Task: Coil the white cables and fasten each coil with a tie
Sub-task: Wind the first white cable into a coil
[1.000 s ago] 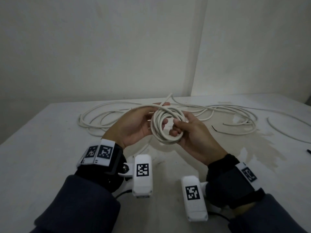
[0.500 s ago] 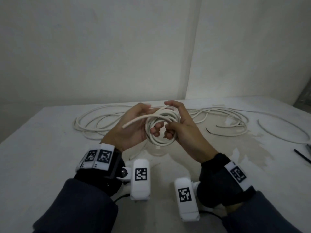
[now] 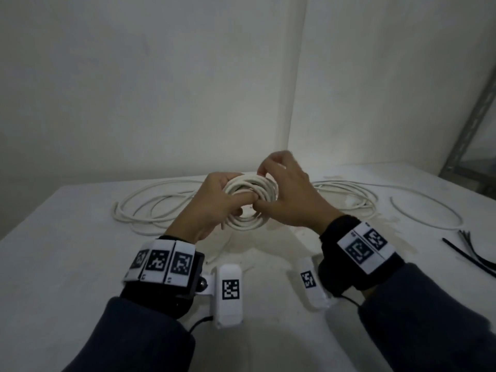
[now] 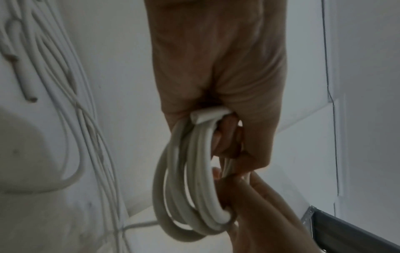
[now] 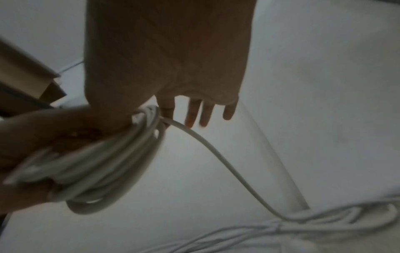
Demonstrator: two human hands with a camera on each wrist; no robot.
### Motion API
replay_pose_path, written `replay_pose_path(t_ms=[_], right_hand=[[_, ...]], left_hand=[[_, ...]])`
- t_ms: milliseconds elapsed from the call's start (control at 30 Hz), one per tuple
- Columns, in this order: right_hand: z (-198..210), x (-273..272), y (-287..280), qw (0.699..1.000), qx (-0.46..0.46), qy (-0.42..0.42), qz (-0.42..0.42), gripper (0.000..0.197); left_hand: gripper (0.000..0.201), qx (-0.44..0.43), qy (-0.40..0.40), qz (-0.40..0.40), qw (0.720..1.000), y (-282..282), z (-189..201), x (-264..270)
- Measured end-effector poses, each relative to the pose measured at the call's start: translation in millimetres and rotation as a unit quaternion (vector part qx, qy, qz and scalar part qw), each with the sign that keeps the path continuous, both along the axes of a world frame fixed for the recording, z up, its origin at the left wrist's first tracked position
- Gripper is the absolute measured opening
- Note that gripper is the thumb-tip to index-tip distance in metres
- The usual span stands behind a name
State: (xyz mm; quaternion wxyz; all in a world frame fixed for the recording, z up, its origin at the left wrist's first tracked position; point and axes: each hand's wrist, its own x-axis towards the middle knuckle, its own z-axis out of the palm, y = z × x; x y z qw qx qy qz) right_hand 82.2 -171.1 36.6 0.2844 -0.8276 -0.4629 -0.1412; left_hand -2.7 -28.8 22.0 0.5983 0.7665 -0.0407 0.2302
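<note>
Gripping the white coil (image 3: 251, 204) above the near surface (image 3: 67, 264): left hand (image 3: 212, 205) curled round its left side, right hand (image 3: 290, 194) pinching the far rim. Beyond, loose white cables (image 3: 150, 208) sprawled; black ties (image 3: 472, 253) right.

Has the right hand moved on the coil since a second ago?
Yes. The right hand has climbed from the coil's lower right side to its top, toward the wall corner, pinching the cable there.
</note>
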Motion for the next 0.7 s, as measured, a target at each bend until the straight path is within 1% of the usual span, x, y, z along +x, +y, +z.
replay_pose_path(t_ms=[67, 133, 167, 233, 267, 300, 333, 367, 400, 433, 467, 500, 533, 633, 700], right_hand=[[14, -1, -1, 0.999, 0.005, 0.003, 0.045, 0.031], [23, -3, 2, 0.998, 0.031, -0.008, 0.047, 0.025], [25, -5, 4, 0.998, 0.043, -0.022, 0.039, 0.022], [27, -10, 8, 0.997, 0.059, -0.032, 0.026, 0.012], [27, -11, 10, 0.997, 0.074, -0.006, 0.026, 0.007], [25, -12, 13, 0.992, 0.102, 0.062, 0.040, 0.004], [23, -14, 15, 0.974, 0.141, 0.163, 0.071, 0.002], [20, -16, 16, 0.940, 0.179, 0.269, 0.107, 0.003], [16, -18, 18, 0.896, 0.214, 0.363, 0.141, 0.005], [14, -19, 19, 0.853, 0.245, 0.433, 0.160, 0.006], [13, -20, 18, 0.819, 0.273, 0.477, 0.165, 0.007], [15, -21, 17, 0.796, 0.296, 0.504, 0.162, 0.008], [18, -21, 16, 0.782, 0.313, 0.518, 0.152, 0.009], [21, -17, 14, 0.760, 0.344, 0.535, 0.134, 0.010], [18, -18, 14, 0.751, 0.356, 0.539, 0.141, 0.013]], left_hand=[[0.018, -0.023, -0.009, -0.004, 1.000, 0, 6, -3], [0.042, -0.077, -0.028, 0.021, 0.996, -1, 11, -4], [0.048, -0.098, -0.043, 0.042, 0.993, -1, 13, -3], [0.042, -0.104, -0.078, 0.082, 0.988, -1, 15, -2], [0.038, -0.111, -0.092, 0.097, 0.985, -2, 16, -1], [0.033, -0.129, -0.101, 0.105, 0.981, -4, 16, 0], [0.026, -0.156, -0.102, 0.108, 0.976, -5, 17, 1], [0.020, -0.186, -0.099, 0.104, 0.972, -6, 18, 2], [0.016, -0.211, -0.094, 0.096, 0.968, -7, 18, 3], [0.014, -0.231, -0.090, 0.080, 0.965, -8, 19, 4], [0.012, -0.249, -0.087, 0.059, 0.963, -9, 18, 4], [0.011, -0.269, -0.083, 0.035, 0.959, -11, 17, 5], [0.010, -0.292, -0.076, 0.011, 0.953, -12, 16, 5], [0.008, -0.362, -0.046, -0.069, 0.929, -16, 17, 4], [0.007, -0.379, -0.023, -0.114, 0.918, -14, 18, 1]])
